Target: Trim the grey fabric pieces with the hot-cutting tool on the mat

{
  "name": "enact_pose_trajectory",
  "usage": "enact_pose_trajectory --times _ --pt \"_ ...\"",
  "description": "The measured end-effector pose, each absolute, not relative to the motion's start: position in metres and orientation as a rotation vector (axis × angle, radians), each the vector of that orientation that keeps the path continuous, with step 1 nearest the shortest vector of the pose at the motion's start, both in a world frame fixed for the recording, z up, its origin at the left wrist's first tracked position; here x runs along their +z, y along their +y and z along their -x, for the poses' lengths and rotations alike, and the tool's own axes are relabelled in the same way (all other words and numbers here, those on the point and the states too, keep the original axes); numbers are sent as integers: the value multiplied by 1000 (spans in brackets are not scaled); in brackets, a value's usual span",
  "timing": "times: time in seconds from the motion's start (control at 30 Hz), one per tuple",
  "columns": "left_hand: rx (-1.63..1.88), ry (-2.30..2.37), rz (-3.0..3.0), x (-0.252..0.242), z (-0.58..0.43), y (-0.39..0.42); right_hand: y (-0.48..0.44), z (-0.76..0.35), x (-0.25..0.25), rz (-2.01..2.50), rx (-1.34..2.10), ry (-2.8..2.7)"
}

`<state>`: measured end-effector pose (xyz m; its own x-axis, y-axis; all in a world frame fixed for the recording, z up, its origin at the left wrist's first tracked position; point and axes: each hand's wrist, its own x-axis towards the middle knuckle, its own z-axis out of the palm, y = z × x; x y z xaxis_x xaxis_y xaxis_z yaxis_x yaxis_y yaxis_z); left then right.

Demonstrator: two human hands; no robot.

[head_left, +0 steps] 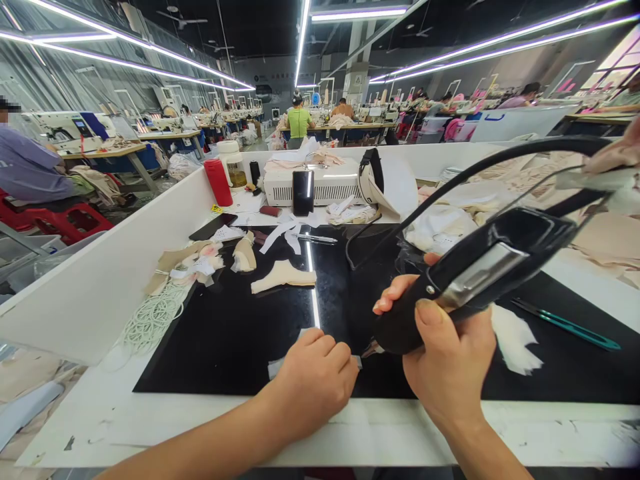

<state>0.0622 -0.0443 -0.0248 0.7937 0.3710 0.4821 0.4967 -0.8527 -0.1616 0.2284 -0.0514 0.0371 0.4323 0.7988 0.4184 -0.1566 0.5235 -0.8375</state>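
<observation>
My right hand [450,353] is wrapped round a black handheld tool [480,273] with a silver plate and a thick black cable. The tool's metal tip points down-left, close to my left hand [317,377]. That hand is closed and pressed low over the black mat [215,340], with edges of a small greyish translucent piece [275,368] showing beside it. Its fingertips are hidden. Beyond it lies a cream fabric piece [283,275]. White fabric [515,340] rests to the right of my right hand.
Teal tweezers [575,327] lie at the right. Pale green cord [153,320] and fabric scraps are at the left. A white machine box [320,185], phone [303,193] and red canister [218,182] stand at the back. Fabric piles lie right; people sit beyond.
</observation>
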Motion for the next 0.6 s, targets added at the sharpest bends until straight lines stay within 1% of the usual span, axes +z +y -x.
enact_pose_trajectory --times 0.6 --pt "-691 -665 2657 -25 -68 -47 -52 -229 34 813 672 -948"
